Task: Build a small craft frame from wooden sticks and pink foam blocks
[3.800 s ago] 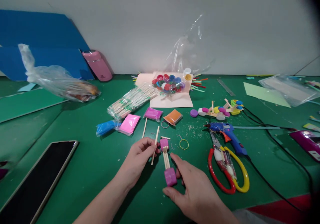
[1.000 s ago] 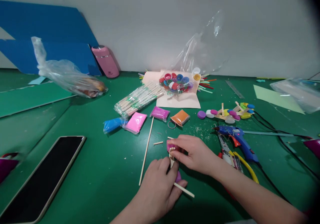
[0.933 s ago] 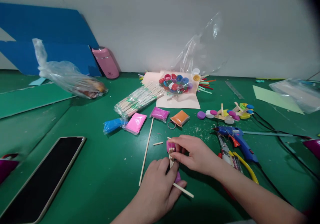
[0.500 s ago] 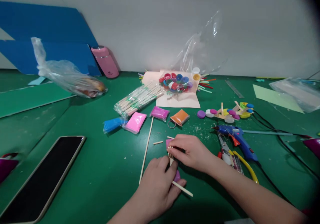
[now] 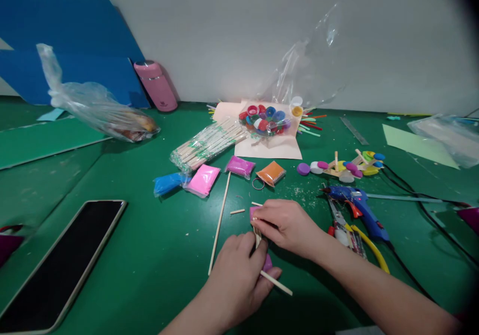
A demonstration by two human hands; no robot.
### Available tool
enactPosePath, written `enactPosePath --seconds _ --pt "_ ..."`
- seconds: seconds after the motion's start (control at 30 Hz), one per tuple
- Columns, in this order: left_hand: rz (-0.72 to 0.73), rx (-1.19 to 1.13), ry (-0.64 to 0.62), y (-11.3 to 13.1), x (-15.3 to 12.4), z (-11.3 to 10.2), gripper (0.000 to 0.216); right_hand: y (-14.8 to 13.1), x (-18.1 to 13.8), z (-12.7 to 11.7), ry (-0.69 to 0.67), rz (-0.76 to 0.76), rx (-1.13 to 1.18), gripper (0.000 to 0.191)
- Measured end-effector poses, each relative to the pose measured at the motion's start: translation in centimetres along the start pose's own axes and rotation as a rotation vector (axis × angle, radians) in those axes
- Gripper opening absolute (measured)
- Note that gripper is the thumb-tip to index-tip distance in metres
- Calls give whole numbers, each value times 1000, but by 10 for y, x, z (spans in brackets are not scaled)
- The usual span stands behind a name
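Note:
My left hand [image 5: 243, 267] is closed around a small build of thin wooden sticks [image 5: 258, 236] with purple clay-like pieces [image 5: 267, 262] about it. A longer wooden stick [image 5: 277, 282] juts out by its thumb towards the lower right. At the far end of the build, my right hand [image 5: 286, 225] pinches the stick tips between thumb and fingers. Purple material [image 5: 253, 211] shows beside those fingertips. The hands hide most of the joints. A long loose stick [image 5: 220, 225] lies left of the hands, and a short cut piece [image 5: 237, 211] lies just beyond them.
A blue glue gun [image 5: 355, 202] and yellow-handled pliers [image 5: 370, 247] lie at right, near a bottle-cap-and-stick model [image 5: 346, 167]. Clay packets [image 5: 204, 180], bagged chopsticks [image 5: 207, 145] and bagged caps [image 5: 265, 120] lie beyond the hands. A phone [image 5: 63, 265] is at left.
The view has shifted slightly. Both hands stay on the sticks in nearly the same grip, with the right fingertips slightly further over the stick ends.

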State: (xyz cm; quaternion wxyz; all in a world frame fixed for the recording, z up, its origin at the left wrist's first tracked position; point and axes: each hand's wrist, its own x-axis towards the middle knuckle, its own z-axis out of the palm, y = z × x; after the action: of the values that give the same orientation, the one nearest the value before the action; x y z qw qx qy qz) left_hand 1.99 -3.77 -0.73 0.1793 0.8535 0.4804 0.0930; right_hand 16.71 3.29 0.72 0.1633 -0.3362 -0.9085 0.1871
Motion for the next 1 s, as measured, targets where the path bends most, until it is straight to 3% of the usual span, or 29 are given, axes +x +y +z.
enactPosePath --seconds 1.0 --pt "11 -14 4 1 0 -1 26 -2 -4 2 63 -16 -10 23"
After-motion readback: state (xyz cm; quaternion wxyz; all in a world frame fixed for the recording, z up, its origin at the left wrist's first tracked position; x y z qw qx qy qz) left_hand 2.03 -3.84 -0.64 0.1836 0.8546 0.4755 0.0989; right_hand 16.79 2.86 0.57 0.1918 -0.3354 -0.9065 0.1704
